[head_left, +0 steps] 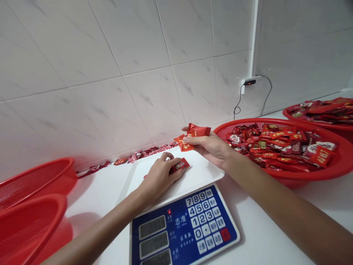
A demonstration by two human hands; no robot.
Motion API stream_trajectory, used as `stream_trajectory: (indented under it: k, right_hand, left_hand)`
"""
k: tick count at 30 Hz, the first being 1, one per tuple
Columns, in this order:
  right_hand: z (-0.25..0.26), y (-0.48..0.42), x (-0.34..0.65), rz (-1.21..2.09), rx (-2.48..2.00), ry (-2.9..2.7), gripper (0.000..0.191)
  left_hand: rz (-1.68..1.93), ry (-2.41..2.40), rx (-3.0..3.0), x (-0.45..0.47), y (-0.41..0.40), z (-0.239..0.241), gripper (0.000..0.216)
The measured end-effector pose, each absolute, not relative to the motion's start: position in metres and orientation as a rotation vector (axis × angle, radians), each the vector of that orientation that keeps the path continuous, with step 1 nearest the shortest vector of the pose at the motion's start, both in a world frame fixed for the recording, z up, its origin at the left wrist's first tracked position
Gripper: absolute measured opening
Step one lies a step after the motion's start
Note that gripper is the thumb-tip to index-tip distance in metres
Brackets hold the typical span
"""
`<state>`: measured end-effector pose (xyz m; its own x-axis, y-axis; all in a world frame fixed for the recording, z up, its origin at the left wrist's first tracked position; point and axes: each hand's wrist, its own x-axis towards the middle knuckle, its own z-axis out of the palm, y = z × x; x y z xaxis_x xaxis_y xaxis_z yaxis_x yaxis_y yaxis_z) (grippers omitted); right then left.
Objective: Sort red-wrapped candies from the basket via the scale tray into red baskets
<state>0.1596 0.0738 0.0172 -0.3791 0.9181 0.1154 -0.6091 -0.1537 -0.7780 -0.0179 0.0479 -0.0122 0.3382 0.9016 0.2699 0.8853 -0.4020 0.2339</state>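
My left hand (162,171) is closed round small red-wrapped candies (181,165) on the white pan of a digital scale (205,171). Its palm hides part of what lies beneath it. Above the pan's right side, my right hand (211,147) pinches a couple of red and orange wrapped candies (197,131) between thumb and fingers. The scale's blue panel (182,235), with number keys and three displays, faces me below the pan.
A red basket (278,175) full of wrapped candies stands at right, with another filled basket (292,114) behind it. Two red baskets (52,209) are at left. A row of candies (149,151) lies along the tiled wall. Cables hang from a socket (249,82).
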Motion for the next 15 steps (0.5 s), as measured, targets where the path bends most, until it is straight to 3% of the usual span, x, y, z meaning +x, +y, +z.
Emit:
stream_trajectory:
  k: [7, 12, 15]
  right_hand:
    - [0.015, 0.076, 0.16, 1.735, -0.452, -0.947, 0.031]
    - [0.012, 0.079, 0.16, 1.708, -0.464, -0.968, 0.033]
    - [0.01, 0.079, 0.159, 1.724, -0.491, -0.97, 0.034]
  left_hand:
    - [0.671, 1.679, 2.58, -0.031, 0.054, -0.004, 0.024]
    - [0.911, 1.935, 2.329, -0.06, 0.056, 0.045, 0.023]
    - [0.869, 1.918, 2.143, -0.077, 0.043, 0.068, 0.032]
